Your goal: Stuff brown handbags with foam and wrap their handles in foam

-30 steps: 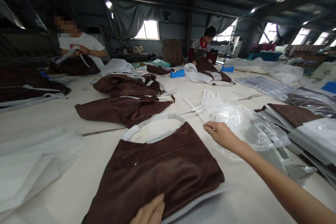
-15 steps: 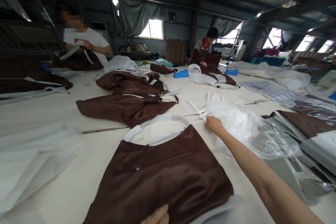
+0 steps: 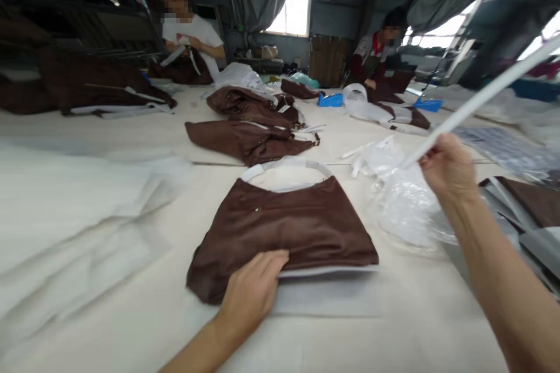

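Note:
A dark brown handbag [image 3: 301, 227] lies in front of me, its handle [image 3: 284, 165] wrapped in white material and a small zip pull on its face. My left hand [image 3: 251, 285] rests on the bag's lower edge, fingers stretched out flat; its thumb is hidden. White sheet material [image 3: 328, 294] sticks out beneath the bag. To the right, my right hand [image 3: 450, 166] is raised and pinches a long white strip [image 3: 485, 96], which slants up to the right edge of the view. Below that hand is crumpled clear plastic [image 3: 409, 207], with white strips around its far side.
Further brown bags [image 3: 254, 137] lie beyond mine. Thin white sheets [image 3: 74, 215] spread across the left. Blue tape dispensers [image 3: 330, 100] stand farther back. Brown and grey pieces [image 3: 525, 204] lie at right. Two people [image 3: 192, 41] work across the table.
My right hand has lifted a white strip from the pile and moved right. The left hand now shows fully on the bag's lower edge. The camera view has shifted.

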The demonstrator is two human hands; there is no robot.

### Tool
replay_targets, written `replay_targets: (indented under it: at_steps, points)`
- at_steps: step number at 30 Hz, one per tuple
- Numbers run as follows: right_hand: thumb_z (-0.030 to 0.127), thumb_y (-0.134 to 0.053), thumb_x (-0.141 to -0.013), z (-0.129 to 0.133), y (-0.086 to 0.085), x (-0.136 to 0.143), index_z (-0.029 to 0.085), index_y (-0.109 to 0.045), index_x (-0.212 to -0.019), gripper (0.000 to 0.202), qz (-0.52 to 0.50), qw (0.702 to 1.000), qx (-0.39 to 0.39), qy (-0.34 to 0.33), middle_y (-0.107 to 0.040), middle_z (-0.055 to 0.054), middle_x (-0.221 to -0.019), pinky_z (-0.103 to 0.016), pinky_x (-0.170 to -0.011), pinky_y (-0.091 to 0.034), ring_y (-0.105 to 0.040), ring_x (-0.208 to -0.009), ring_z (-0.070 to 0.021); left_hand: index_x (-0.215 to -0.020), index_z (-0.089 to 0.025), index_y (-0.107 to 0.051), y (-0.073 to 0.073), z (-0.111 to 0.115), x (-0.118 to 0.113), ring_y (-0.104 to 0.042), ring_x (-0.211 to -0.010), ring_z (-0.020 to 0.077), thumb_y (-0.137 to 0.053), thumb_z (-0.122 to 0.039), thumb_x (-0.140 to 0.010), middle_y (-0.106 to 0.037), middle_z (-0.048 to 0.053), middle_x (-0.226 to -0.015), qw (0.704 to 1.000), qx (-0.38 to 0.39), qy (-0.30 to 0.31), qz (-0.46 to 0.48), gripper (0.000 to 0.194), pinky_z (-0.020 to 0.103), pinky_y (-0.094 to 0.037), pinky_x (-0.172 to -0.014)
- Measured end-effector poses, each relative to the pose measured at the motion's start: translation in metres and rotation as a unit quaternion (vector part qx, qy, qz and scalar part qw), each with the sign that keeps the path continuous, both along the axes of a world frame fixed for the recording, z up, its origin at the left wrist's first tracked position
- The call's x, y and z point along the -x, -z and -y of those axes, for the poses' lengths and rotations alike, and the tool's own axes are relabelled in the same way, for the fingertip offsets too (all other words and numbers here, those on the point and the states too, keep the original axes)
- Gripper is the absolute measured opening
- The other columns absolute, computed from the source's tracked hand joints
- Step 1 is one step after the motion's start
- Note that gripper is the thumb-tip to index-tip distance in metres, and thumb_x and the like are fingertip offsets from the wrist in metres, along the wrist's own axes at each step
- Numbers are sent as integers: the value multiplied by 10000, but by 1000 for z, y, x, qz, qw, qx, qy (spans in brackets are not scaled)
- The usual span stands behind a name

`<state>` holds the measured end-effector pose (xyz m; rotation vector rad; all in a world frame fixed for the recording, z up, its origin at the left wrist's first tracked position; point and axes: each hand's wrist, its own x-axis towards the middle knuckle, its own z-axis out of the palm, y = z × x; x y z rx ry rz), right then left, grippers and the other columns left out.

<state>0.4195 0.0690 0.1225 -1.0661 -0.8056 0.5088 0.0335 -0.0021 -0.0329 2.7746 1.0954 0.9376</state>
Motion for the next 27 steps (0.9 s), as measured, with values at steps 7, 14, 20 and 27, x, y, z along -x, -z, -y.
replay_targets:
  at_steps: [7,14,20,27]
  points:
    - [191,-586,-783,135,21,28,257,-681,-635,188,-123,985,101,-67,-713,-35,-659,-306,-438,-360,-605,-549,-100,-1136,-202,-626,-36,-15,-4,-658,-1010,219,-450,-57,-841,-716,45,-1077,969,228,-13,-95,373,332,-508,-874]
    - [377,-882,-615,203,120,157,144,-639,-668,341,-280,874,319,-238,-718,-94,-635,-206,-401,-462,-629,-489,-150,-1176,-224,-648,-61,-31,-5,-672,-861,184,-489,-142,-870,-730,5,-970,946,311,15,-91,354,266,-456,-775]
    - [392,-854,-646,172,137,255,99,-658,-753,369,-361,815,328,-313,-757,-149,-784,-229,-513,-548,-718,-622,-196,-1250,-193,-618,-59,-37,-1,-671,-908,161,-499,-157,-855,-728,18,-1055,942,322,71,-61,413,236,-468,-817]
    - [236,-695,-707,128,141,314,84,-652,-777,173,-361,802,328,-344,-714,-104,-709,-249,-527,-554,-709,-599,-194,-1190,-195,-654,-55,-36,-1,-641,-819,156,-478,-227,-910,-722,7,-997,953,268,54,-128,332,251,-488,-765]
